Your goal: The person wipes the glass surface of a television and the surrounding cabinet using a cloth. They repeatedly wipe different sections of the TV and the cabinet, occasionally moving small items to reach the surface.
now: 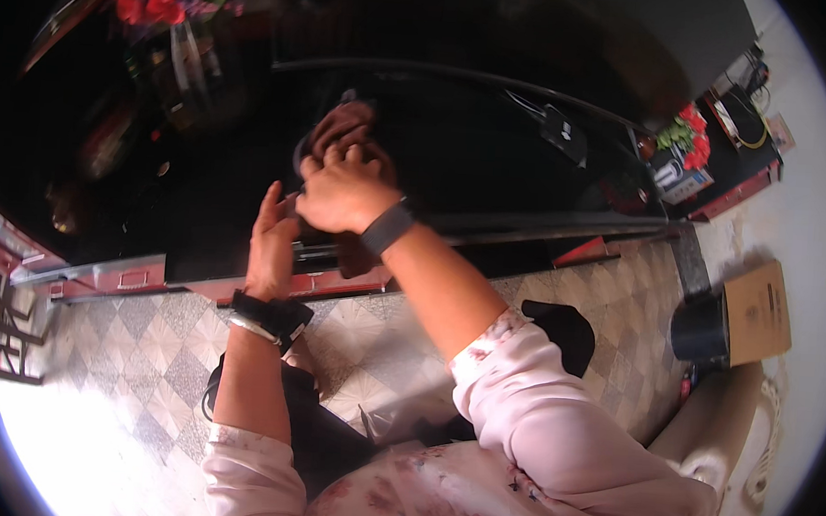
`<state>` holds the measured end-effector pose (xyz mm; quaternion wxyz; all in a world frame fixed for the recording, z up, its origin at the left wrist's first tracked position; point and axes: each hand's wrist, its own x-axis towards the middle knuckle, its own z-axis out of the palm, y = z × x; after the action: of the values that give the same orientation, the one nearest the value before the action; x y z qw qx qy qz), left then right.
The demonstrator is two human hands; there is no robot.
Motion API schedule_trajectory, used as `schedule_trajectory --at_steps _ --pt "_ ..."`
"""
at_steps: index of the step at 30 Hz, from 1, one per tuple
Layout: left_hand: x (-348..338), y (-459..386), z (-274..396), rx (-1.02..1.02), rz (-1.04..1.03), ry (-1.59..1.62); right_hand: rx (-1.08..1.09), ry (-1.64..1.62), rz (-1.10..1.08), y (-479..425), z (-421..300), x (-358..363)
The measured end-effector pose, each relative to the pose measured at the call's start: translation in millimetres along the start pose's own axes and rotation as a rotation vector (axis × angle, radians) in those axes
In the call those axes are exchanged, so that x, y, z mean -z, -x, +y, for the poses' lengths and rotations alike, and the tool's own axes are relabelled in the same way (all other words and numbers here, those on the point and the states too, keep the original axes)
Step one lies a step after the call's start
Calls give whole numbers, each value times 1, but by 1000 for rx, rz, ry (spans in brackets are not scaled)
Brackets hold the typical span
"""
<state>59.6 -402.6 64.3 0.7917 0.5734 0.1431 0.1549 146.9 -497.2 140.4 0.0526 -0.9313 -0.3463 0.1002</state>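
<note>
My right hand point(346, 190) lies over a bunched brown cloth point(343, 126), fingers curled onto it, on the glossy black top of a long low cabinet point(454, 168). Another dark brown part point(356, 258), which looks like cloth, hangs at the cabinet's front edge below this hand. Just to the left, my left hand point(272, 242) is raised near the front edge, its fingers apart and nothing plainly held. Its fingertips come close to the right hand; whether they touch the cloth is unclear. Something grey and rounded beside the cloth point(300, 155) is mostly hidden.
A large dark screen point(540, 32) rises behind the cabinet top. A small black box with a cable point(564, 134) sits on the right. Red flowers in a clear vase point(188, 53) stand at back left. An open red drawer front point(583, 253) and a cardboard box point(757, 314) are at right.
</note>
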Motion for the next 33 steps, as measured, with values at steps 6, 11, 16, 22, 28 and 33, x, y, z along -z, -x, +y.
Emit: schedule_trajectory --at_steps 6,11,16,22,28,33 --pt "-3 2 3 2 6 105 321 38 491 59 58 -39" --pt "8 -2 -5 5 7 17 190 -69 530 106 174 -19" --pt "6 1 -2 -143 173 4 -236 36 697 144 291 -22" --pt "-14 22 17 -628 316 -357 -271 110 828 135 238 -22" --pt "-123 59 64 -564 32 -491 288 -140 875 96 134 -46" --pt "-174 52 31 -408 -255 -713 365 -709 527 59 187 -8"
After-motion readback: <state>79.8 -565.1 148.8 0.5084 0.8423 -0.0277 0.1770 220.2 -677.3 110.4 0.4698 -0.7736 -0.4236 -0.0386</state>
